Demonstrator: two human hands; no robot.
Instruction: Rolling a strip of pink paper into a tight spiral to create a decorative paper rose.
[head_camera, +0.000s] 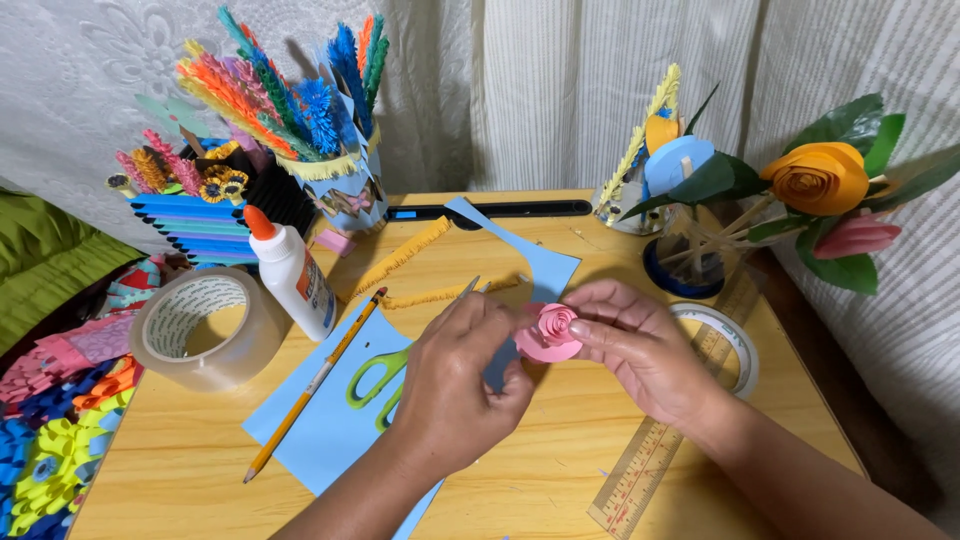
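Both grips were closed on a pink paper rose (550, 332), held just above the surface (540, 470).
Left hand (455, 385) and right hand (640, 345) pinched its rim; judged light, thin, easily crushed, best held by the base disc.

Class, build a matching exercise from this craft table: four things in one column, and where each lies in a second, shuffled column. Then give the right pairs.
Things
1. pink paper rose
2. glue bottle
3. pencil
4. wooden ruler

Places
A. on the blue paper sheet, beside the green scissors
B. under the right forearm, near the table's right edge
C. between the fingertips of both hands
D. upright beside the clear tape roll

Pairs: 1-C, 2-D, 3-A, 4-B
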